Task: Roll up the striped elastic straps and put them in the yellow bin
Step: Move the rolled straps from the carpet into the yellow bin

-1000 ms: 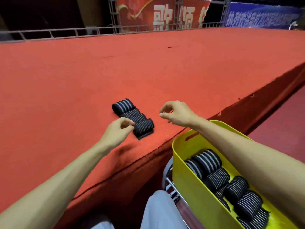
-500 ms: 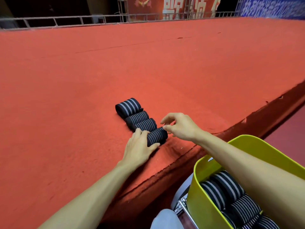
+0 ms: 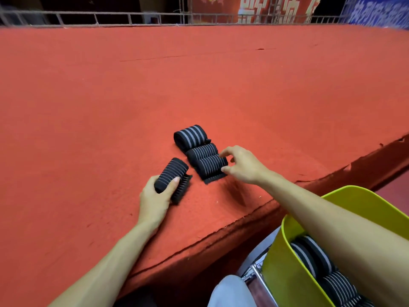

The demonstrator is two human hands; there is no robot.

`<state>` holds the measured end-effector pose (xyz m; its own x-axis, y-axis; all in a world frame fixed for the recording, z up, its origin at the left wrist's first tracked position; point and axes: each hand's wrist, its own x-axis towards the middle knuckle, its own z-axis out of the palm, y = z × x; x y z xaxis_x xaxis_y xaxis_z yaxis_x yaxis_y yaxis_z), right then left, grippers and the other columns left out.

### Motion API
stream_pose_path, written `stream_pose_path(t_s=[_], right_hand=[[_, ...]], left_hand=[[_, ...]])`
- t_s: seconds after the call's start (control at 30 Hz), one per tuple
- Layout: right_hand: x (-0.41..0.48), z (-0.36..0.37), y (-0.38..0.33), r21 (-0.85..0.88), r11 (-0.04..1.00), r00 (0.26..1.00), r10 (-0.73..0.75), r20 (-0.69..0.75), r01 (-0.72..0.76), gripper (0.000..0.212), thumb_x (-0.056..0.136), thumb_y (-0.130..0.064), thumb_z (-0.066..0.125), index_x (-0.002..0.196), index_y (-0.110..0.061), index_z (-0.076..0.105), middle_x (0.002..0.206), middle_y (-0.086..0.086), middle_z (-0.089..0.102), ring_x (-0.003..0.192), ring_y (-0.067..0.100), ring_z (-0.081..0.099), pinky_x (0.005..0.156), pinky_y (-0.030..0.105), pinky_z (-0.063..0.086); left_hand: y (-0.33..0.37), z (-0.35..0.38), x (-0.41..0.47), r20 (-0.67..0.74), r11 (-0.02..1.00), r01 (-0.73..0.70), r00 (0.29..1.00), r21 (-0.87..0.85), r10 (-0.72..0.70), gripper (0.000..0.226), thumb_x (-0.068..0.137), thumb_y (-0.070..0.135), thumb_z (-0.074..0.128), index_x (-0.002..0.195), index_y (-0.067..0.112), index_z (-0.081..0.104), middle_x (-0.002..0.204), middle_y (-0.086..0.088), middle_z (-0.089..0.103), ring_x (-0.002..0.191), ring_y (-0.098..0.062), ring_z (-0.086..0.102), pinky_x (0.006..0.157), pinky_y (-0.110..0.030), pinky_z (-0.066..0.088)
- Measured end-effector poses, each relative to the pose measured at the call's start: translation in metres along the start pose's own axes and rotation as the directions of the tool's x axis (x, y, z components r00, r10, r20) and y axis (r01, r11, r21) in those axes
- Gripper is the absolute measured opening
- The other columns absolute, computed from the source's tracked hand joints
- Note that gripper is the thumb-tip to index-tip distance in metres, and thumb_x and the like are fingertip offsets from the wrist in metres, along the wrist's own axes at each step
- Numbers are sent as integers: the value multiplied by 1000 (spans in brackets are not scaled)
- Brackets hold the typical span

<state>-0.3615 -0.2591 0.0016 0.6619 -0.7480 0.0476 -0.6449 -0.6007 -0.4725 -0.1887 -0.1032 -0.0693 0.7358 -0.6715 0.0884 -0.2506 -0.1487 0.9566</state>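
Head cam: both bare arms reach forward over the red carpeted platform [image 3: 110,107]. The left hand [image 3: 158,199] has fingers and thumb wrapped round one rolled strap [image 3: 171,173], just left of the row of three rolls [image 3: 199,149]. The right hand [image 3: 241,165] is half curled, fingertips at the right end of the nearest roll in that row. Can't tell if it's actually gripping. The yellow bin [image 3: 283,273] sits near right. The rolls inside it are mostly hidden by the right forearm and the frame edge.

Rolled straps [image 3: 309,255] in bin [image 3: 285,273]
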Motion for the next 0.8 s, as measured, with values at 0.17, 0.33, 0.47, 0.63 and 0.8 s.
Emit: stream_pose_path(t_s=[0.17,0.33,0.47,0.63,0.8], right_hand=[[20,18,-2,-125,990,990,-49,131,66,60,82,-21,71,135,-14,44,135,9,45,126,27,44,108,41,36],[31,24,3,-209,975,987,-41,155,73,50,89,-13,62,136,-13,44,133,9,33,121,30,38,107,40,34],[31,23,3,-214,975,984,-26,176,64,46,87,-14,65,128,-12,44,132,9,36,117,28,37,103,40,35],[8,11,-5,-223,970,994,-82,70,96,39,84,-20,70,113,-18,45,114,5,48,103,26,43,89,39,38],[-28,-35,-21,54,992,980,-105,-166,116,36,84,-22,71,114,-15,54,107,3,45,99,20,50,86,29,38]], left_hand=[[0,3,-1,27,995,-78,997,56,77,20,84,31,73,97,22,62,81,14,64,71,10,56,63,-3,38],[-2,3,1,14,994,-94,996,55,93,21,83,32,73,97,20,63,79,13,64,69,8,56,63,-5,39],[-1,3,0,24,993,-97,995,67,96,21,84,32,73,97,20,62,80,12,63,71,2,56,63,-6,39],[9,2,-6,-6,999,-24,1000,-41,24,18,85,29,71,95,19,61,80,9,63,71,-8,55,63,-14,42],[49,-1,-28,-18,980,-81,997,-180,79,15,84,21,73,87,20,58,76,7,60,67,-8,53,63,-20,44]])
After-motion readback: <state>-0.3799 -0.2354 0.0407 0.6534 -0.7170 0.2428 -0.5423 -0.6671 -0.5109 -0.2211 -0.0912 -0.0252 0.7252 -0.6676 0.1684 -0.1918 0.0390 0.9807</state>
